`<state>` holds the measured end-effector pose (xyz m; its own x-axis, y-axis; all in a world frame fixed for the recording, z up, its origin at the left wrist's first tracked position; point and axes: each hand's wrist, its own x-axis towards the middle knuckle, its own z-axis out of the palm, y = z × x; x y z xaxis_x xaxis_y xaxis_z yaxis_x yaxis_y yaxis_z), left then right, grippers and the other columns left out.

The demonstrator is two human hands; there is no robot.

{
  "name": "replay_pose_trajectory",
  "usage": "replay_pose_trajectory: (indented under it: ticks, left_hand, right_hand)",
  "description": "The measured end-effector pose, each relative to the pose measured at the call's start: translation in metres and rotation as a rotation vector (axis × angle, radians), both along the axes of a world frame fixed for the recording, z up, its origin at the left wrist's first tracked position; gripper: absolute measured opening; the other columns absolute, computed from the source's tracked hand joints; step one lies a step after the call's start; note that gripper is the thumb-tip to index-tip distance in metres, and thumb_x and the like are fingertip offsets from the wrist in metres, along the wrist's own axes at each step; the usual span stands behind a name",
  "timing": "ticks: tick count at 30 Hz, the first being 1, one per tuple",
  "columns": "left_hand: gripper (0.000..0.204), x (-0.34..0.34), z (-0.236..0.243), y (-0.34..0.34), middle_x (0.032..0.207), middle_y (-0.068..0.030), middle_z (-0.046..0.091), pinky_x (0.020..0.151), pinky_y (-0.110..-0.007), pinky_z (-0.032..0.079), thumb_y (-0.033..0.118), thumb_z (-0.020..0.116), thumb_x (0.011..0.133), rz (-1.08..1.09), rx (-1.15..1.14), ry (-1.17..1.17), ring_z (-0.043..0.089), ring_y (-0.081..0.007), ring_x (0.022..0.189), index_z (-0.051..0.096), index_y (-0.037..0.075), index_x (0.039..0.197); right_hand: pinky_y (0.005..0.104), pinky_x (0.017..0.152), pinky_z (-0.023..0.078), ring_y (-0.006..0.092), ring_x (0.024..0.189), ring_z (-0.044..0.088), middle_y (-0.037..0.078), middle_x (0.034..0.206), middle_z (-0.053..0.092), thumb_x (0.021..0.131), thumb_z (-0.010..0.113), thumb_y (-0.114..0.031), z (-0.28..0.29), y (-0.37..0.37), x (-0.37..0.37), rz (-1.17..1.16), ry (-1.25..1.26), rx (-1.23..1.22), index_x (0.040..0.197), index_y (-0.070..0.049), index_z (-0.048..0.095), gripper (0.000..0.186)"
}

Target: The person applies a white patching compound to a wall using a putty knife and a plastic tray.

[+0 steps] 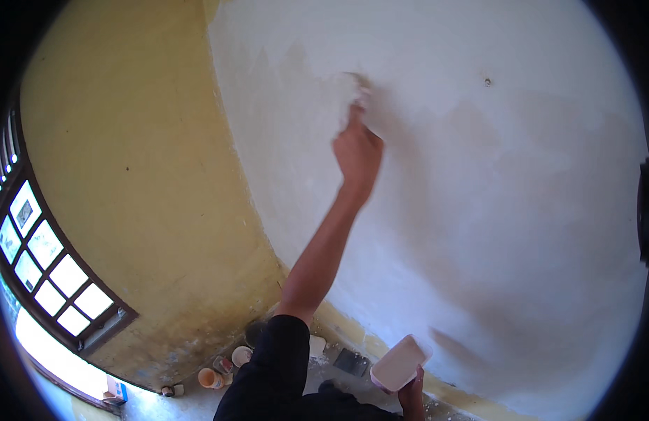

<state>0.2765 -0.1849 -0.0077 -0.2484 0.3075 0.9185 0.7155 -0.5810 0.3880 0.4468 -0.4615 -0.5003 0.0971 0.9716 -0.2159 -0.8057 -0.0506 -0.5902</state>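
My left hand (357, 149) is raised against the white-coated wall (528, 210), closed on a small white-smeared tool (355, 90), too blurred to tell whether it is a brush; its head is at the wall surface, over patches of uneven white. My right hand (412, 389), low at the bottom right, holds a rectangular plastic container (400, 361) of pale, creamy material by its side.
A yellow wall (121, 196) with a dark-framed window (93, 298) meets the white wall at a corner on the left. Along the floor below stand an orange cup (211, 377), a white tub (242, 356) and a dark tray (351, 362). A small fitting (488, 82) sits high on the white wall.
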Motion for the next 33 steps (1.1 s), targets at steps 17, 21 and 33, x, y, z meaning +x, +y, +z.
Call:
replay_pose_trajectory:
  ticks: [17,21,33]
  left_hand:
    - [0.022,-0.05,-0.34,-0.188,0.081,-0.0284,0.061,0.068,-0.051,0.048,0.018,0.051,0.089,-0.609,-1.098,0.12,0.061,-0.0478,0.079,0.06,-0.002,0.091]
    - [0.021,-0.029,-0.363,-0.228,0.085,-0.0255,0.064,0.07,-0.052,0.051,0.018,0.05,0.088,-0.445,-1.166,0.245,0.063,-0.0454,0.08,0.062,0.0,0.091]
    - [0.022,-0.043,-0.391,-0.228,0.089,-0.0194,0.066,0.076,-0.048,0.054,0.015,0.053,0.083,-0.151,-1.209,0.362,0.066,-0.0399,0.082,0.067,0.005,0.096]
  right_hand:
    - [0.045,0.106,0.04,0.0288,0.125,0.051,0.012,0.136,0.051,0.095,0.05,-0.042,0.024,-0.004,-0.024,0.143,-0.022,-0.073,0.143,-0.007,0.035,0.061]
    - [0.0442,0.105,0.042,0.0274,0.123,0.052,0.011,0.133,0.053,0.097,0.047,-0.045,0.033,0.006,-0.036,0.208,-0.022,-0.064,0.14,-0.008,0.039,0.057]
    - [0.0428,0.1,0.045,0.0231,0.119,0.056,0.007,0.127,0.057,0.095,0.056,-0.036,0.033,0.031,-0.084,0.363,-0.049,0.012,0.13,-0.009,0.047,0.045]
